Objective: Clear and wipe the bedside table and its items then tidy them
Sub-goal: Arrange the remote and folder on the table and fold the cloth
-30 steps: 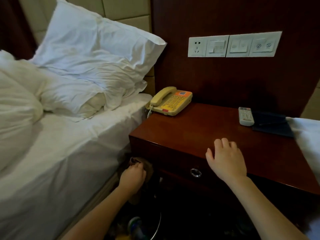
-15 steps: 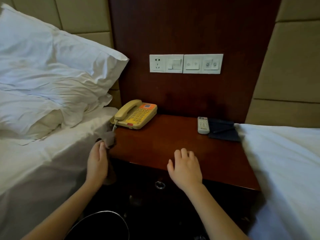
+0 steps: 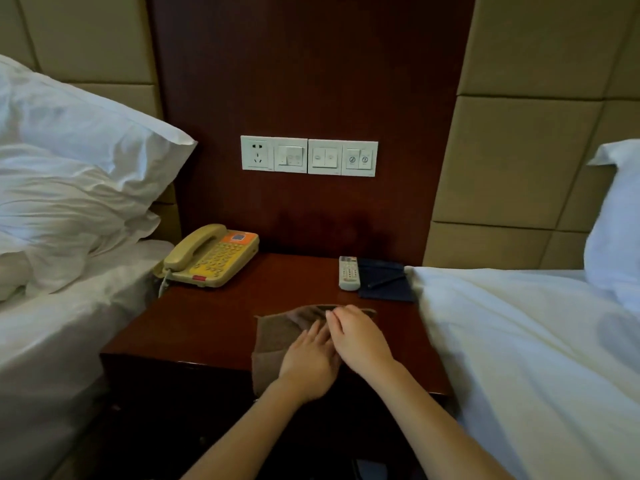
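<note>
Both hands are on the brown cloth [image 3: 275, 336], which lies on the front middle of the bedside table [image 3: 194, 327], with its near edge hanging over the table front.

Left hand [image 3: 308, 363]: flat on the cloth, fingers straight and together, palm down. It holds nothing and only presses.

Right hand [image 3: 362, 341]: just beside the left and overlapping its fingertips, with fingers reaching to the cloth's far edge, where a fold stands up. The fingertips are blurred, so it can't be told whether they pinch the fold or rest on it.

Other items on the table:
- Yellow phone [image 3: 211, 256] at the back left corner, handset on its cradle, cord dropping off the left edge.
- White remote [image 3: 349, 273] at the back right, touching a dark blue folder [image 3: 384, 289] on its right.
- Pen [image 3: 386, 282] lying diagonally on the folder.
- The folder's right edge meets the sheet of the right bed [image 3: 519, 341].

Switch panel [image 3: 308, 155] on the wood wall above. White pillow [image 3: 86, 161] on the left bed [image 3: 52, 341].
</note>
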